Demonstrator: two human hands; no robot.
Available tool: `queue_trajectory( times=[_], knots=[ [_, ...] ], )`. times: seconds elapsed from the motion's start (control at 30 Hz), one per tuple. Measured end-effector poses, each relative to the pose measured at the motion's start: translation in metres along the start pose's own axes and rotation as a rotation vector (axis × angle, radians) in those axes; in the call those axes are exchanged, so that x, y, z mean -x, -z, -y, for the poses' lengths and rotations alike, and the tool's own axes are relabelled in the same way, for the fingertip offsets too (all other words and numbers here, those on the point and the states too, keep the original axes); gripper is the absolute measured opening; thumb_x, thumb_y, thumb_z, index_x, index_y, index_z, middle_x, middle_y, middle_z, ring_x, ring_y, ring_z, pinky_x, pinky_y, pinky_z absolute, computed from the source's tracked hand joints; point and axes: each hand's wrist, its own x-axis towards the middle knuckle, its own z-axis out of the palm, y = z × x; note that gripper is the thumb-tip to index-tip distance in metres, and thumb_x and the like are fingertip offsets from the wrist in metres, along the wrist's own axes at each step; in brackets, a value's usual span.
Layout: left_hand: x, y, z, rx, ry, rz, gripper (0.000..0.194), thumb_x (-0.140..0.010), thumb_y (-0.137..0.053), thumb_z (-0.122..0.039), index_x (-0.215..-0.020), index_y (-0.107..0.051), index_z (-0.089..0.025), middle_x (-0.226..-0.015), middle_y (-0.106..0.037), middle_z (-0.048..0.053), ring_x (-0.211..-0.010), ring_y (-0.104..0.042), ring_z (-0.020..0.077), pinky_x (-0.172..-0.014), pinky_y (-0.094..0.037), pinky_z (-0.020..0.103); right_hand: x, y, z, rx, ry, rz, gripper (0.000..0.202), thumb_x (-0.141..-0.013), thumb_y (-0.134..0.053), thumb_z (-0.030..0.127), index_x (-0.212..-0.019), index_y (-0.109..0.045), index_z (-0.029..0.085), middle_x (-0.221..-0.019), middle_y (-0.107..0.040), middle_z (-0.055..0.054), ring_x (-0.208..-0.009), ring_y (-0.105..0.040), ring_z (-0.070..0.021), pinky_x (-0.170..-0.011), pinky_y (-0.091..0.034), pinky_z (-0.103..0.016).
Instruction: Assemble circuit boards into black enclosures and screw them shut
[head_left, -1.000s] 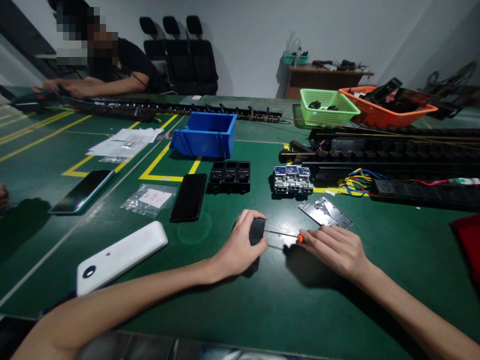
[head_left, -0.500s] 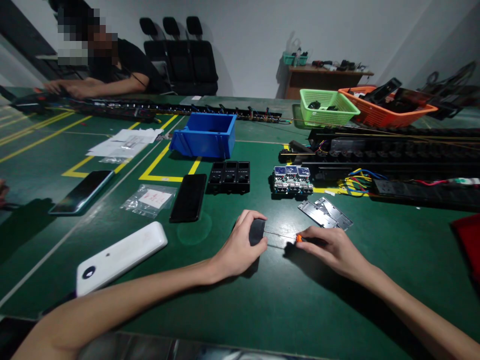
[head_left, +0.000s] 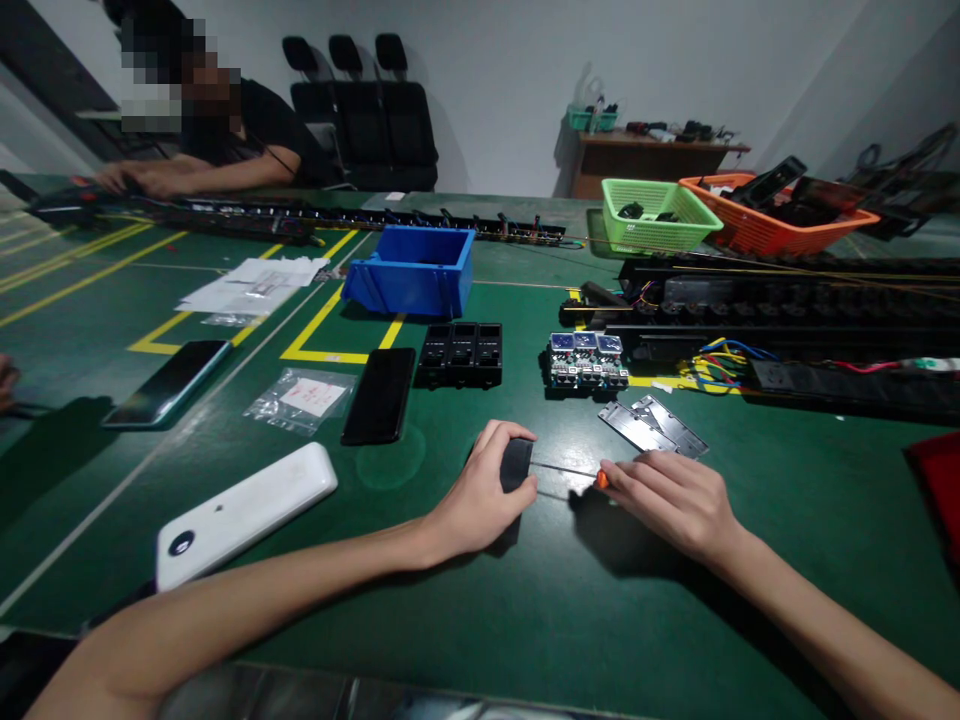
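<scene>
My left hand (head_left: 484,488) is wrapped round a small black plastic case (head_left: 516,466) on the green table, fingers on its far side and thumb on the near one. In my right hand (head_left: 679,500) is a screwdriver (head_left: 564,470); its orange collar shows at the fingertips and the rest of the handle is hidden. The thin shaft points left, its tip at the case's right face. Beyond my right hand lie flat grey plates (head_left: 654,424), overlapping. Circuit boards (head_left: 585,362) with small displays stand behind them, and several black housings (head_left: 460,354) sit to their left.
A black phone (head_left: 379,396), a plastic bag (head_left: 300,398) and a white device (head_left: 246,512) lie left. Behind are a blue bin (head_left: 411,270), a green basket (head_left: 658,215), an orange basket (head_left: 787,220) and long black wired assemblies (head_left: 795,300). A person (head_left: 225,150) works at far left.
My right hand has rolled over around the screwdriver handle, its fingers now bunched more on top. The left hand and the case have stayed in place.
</scene>
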Motion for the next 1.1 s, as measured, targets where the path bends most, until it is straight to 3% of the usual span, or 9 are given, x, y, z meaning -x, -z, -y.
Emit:
queue_trajectory(
  times=[0.23, 0.53, 0.67, 0.83, 1.0, 1.1],
  knots=[
    [0.001, 0.0, 0.001, 0.002, 0.003, 0.003, 0.034, -0.078, -0.059, -0.014, -0.111, -0.052, -0.023, -0.109, -0.052, 0.005, -0.107, -0.052, 0.0217, -0.096, -0.042, 0.036, -0.001, -0.004, 0.0, -0.144, -0.074, 0.062, 0.014, -0.09, -0.063, 0.02, -0.101, -0.065, 0.012, -0.072, -0.071, -0.005, -0.058, -0.061, -0.0137, -0.056, -0.042, -0.027],
    [0.0, 0.0, 0.001, 0.002, 0.001, 0.0, 0.034, -0.078, -0.058, -0.013, -0.111, -0.053, -0.023, -0.109, -0.052, 0.005, -0.107, -0.052, 0.0216, -0.095, -0.042, 0.035, -0.018, 0.01, 0.006, -0.892, -0.676, 0.357, 0.027, -0.092, -0.057, 0.039, -0.087, -0.069, 0.015, -0.073, -0.069, -0.003, -0.064, -0.064, -0.0145, -0.057, -0.048, -0.023],
    [0.0, -0.001, 0.001, -0.003, -0.005, 0.006, 0.035, -0.078, -0.059, -0.012, -0.111, -0.052, -0.022, -0.109, -0.052, 0.004, -0.107, -0.051, 0.021, -0.096, -0.041, 0.035, -0.021, 0.009, 0.007, -0.985, -0.775, 0.384, 0.028, -0.089, -0.059, 0.041, -0.084, -0.069, 0.015, -0.073, -0.069, -0.004, -0.064, -0.064, -0.0154, -0.058, -0.049, -0.025],
    [0.0, 0.0, 0.0, 0.003, 0.0, 0.016, 0.035, -0.079, -0.059, -0.013, -0.112, -0.051, -0.022, -0.11, -0.051, 0.004, -0.107, -0.05, 0.0203, -0.096, -0.04, 0.035, -0.009, -0.002, 0.009, -0.678, -0.612, 0.297, 0.02, -0.087, -0.064, 0.035, -0.091, -0.065, 0.016, -0.076, -0.07, -0.004, -0.063, -0.063, -0.0144, -0.058, -0.047, -0.025],
    [0.001, 0.0, 0.001, 0.01, 0.001, 0.015, 0.034, -0.08, -0.058, -0.013, -0.112, -0.051, -0.022, -0.11, -0.051, 0.004, -0.107, -0.05, 0.0203, -0.096, -0.04, 0.035, 0.003, -0.008, 0.006, -0.282, -0.225, 0.088, 0.008, -0.089, -0.061, 0.018, -0.097, -0.061, 0.014, -0.077, -0.071, -0.006, -0.062, -0.062, -0.0149, -0.056, -0.044, -0.026],
    [0.001, 0.0, 0.001, 0.007, 0.0, 0.013, 0.034, -0.079, -0.058, -0.014, -0.112, -0.051, -0.022, -0.111, -0.051, 0.004, -0.108, -0.05, 0.0205, -0.097, -0.04, 0.035, 0.003, -0.004, 0.003, -0.071, -0.035, 0.001, 0.02, -0.084, -0.067, 0.012, -0.104, -0.062, 0.013, -0.083, -0.073, -0.006, -0.065, -0.06, -0.0161, -0.059, -0.044, -0.029]
  ],
)
